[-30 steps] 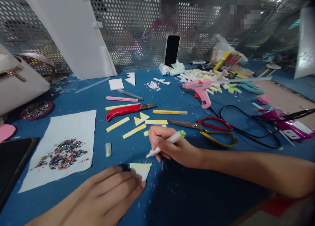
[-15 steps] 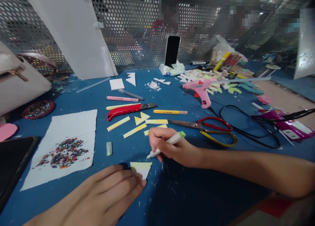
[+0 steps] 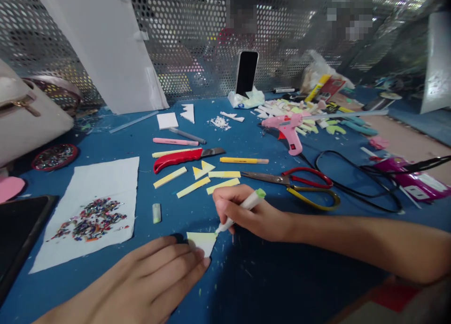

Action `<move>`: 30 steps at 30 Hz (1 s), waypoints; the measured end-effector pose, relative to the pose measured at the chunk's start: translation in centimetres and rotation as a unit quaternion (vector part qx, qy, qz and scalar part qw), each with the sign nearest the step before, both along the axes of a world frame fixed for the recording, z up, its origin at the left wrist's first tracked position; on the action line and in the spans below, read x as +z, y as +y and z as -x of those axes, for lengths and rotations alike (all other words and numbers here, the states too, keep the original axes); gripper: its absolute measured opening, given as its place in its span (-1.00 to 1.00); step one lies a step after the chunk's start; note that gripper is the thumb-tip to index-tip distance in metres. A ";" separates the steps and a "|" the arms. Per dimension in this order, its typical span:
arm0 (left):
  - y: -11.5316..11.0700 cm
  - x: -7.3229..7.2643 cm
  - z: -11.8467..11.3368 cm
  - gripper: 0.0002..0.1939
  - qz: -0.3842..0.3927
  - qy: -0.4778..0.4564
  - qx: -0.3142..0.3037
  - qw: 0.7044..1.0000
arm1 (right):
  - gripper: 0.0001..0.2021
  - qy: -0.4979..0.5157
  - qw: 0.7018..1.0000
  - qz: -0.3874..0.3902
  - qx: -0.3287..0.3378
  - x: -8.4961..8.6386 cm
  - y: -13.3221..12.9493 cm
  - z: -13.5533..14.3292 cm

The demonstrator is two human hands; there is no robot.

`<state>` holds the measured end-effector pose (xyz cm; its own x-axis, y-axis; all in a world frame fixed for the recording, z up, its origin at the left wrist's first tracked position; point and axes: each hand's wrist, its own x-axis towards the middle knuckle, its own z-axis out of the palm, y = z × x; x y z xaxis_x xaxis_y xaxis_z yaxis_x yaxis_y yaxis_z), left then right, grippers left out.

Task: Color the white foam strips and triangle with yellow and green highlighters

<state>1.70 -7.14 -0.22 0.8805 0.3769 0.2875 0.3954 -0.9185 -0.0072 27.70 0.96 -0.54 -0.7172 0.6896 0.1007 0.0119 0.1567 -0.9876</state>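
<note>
A white piece (image 3: 202,241) with a pale green upper edge lies on the blue table, its lower left part under the fingertips of my left hand (image 3: 155,272). My left fingers lie flat, side by side. My right hand (image 3: 243,211) grips a white marker (image 3: 251,201) with a green end, and its tip touches the piece's upper right corner. The marker's cap (image 3: 156,213) lies to the left. Beyond my hands are yellow-tinted strips (image 3: 193,187), a zigzag yellow piece (image 3: 203,170) and a yellow pen (image 3: 244,160).
A red-handled knife (image 3: 178,159) and open scissors (image 3: 282,178) lie beyond my hands. A pink glue gun (image 3: 291,131) stands behind the scissors, its cable looping right. At left are a paper sheet (image 3: 105,178) with beads and a dark tablet (image 3: 21,239). A phone (image 3: 246,72) stands at the back.
The marker's tip has moved slightly right and down, from above the piece's top edge to its upper right corner. My left hand has stayed in place.
</note>
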 end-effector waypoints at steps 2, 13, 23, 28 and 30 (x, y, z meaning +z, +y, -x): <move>0.0 0.1 -0.1 -0.62 0.002 -0.002 -0.001 1.000 | -0.51 0.008 1.000 -0.008 -0.011 0.1 0.0 0.0; -0.1 -0.1 0.1 -0.60 -0.006 0.011 0.000 1.000 | -0.52 0.026 1.000 0.004 -0.013 0.2 0.1 0.1; -0.1 -0.2 0.1 -0.58 0.011 0.013 0.006 1.000 | -0.50 0.017 1.000 0.003 -0.016 -0.2 0.2 0.0; -0.2 -0.1 0.1 -0.59 0.009 0.001 0.004 1.000 | -0.48 0.012 1.000 0.003 -0.008 0.0 0.2 0.1; -0.2 -0.1 0.1 -0.58 0.011 0.002 0.005 1.000 | -0.49 0.011 1.000 0.003 -0.011 0.1 0.1 0.1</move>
